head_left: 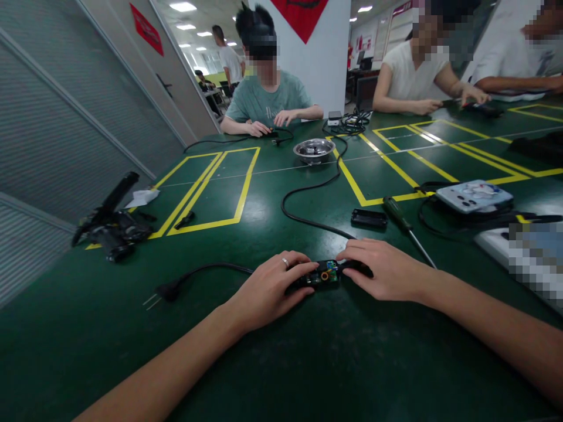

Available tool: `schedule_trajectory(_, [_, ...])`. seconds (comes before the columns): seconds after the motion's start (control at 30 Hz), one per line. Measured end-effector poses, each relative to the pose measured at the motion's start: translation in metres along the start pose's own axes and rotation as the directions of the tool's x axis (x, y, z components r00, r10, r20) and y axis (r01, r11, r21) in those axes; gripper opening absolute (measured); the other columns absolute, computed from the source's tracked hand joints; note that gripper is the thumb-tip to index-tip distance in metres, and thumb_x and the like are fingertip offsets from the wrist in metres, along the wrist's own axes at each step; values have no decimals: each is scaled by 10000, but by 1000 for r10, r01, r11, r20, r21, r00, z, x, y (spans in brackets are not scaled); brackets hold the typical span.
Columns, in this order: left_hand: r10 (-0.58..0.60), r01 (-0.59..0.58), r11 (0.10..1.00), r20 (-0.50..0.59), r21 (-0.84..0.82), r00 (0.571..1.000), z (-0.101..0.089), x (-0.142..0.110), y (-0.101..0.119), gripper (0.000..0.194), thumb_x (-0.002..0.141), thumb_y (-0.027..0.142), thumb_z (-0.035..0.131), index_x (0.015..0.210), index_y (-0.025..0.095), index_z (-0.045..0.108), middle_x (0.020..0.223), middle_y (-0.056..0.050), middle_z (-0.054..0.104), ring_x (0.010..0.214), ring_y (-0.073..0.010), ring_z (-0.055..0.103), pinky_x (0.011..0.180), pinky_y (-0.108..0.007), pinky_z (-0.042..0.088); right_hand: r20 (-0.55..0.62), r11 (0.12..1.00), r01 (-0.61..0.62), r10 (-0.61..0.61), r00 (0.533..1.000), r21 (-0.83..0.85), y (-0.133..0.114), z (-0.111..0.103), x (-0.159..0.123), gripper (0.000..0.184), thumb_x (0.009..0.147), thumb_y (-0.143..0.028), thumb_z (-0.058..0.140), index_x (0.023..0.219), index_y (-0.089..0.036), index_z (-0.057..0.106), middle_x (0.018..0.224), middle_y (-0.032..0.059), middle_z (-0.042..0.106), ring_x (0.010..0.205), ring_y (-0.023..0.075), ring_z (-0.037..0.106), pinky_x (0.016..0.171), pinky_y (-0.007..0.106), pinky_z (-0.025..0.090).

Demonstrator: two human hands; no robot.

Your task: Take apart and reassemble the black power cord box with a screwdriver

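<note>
An opened black power adapter (pixel 324 274), its circuit board and copper coil exposed, lies on the green table in front of me. My left hand (pixel 277 284), wearing a ring, is closed around its left end. My right hand (pixel 382 268) pinches the black cable (pixel 361 269) where it meets the adapter's right end. From the left end a cord runs to a two-pin plug (pixel 169 291) on the table. Beyond my right hand lie a black plastic cover half (pixel 368 218) and a screwdriver (pixel 400 217) with a dark green handle.
A metal bowl (pixel 314 150) with small parts stands farther back. Black gear with straps (pixel 116 225) sits at the left. A phone (pixel 475 196) rests at the right, near a pale device (pixel 519 258). Yellow tape (pixel 240 211) marks the table. Several people sit across, one handling a cord.
</note>
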State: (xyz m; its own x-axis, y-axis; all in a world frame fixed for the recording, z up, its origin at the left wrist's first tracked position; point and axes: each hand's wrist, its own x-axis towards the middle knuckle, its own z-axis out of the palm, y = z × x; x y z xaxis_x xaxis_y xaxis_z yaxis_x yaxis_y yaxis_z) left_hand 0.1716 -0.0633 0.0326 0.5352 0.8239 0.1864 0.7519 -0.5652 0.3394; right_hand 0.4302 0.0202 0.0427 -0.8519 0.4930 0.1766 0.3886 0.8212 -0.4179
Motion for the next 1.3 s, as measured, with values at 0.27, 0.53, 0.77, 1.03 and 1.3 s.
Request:
schedule_trajectory(0.27, [-7,7,1000,12,10,1000,-1,0,1,402,928,281,554,1325,248,503,1272,-97,535,1132,-234,535,952,-430,497,-8,998,-62,62,998,34,-2,2,-1,102,882,-261,565,933,-183,609,908,44,633,822,170,571,751,336,458])
schedule_trajectory(0.53, [4,-4,1000,8,19,1000,-2,1,1,383,921,275,558,1301,246,519,1261,-97,542,1115,-238,541,933,-435,502,16,998,-53,53,998,40,-3,1,0,137,902,-247,554,958,-179,658,920,55,628,853,171,572,767,341,466])
schedule_trajectory(0.77, [-9,9,1000,23,28,1000,-3,2,3,372,926,283,550,1294,237,523,1270,-92,534,1133,-230,534,954,-419,491,-17,994,-87,89,996,66,-4,6,-1,117,900,-246,575,927,-178,665,900,48,631,846,170,572,777,344,470])
schedule_trajectory(1.03, [-116,122,992,126,-38,985,-30,-6,-6,301,911,247,580,1210,231,547,1141,-60,606,1016,-194,594,896,-365,504,-11,991,-79,80,997,105,0,7,-2,125,901,-262,581,927,-182,673,909,45,636,855,172,577,783,343,467])
schedule_trajectory(1.3, [-164,179,978,136,-107,977,-31,-9,-11,120,959,250,492,972,193,597,907,-24,602,784,-141,576,696,-265,457,-28,982,-95,101,994,162,1,9,-2,117,899,-258,593,919,-174,671,896,42,638,832,157,579,768,323,461])
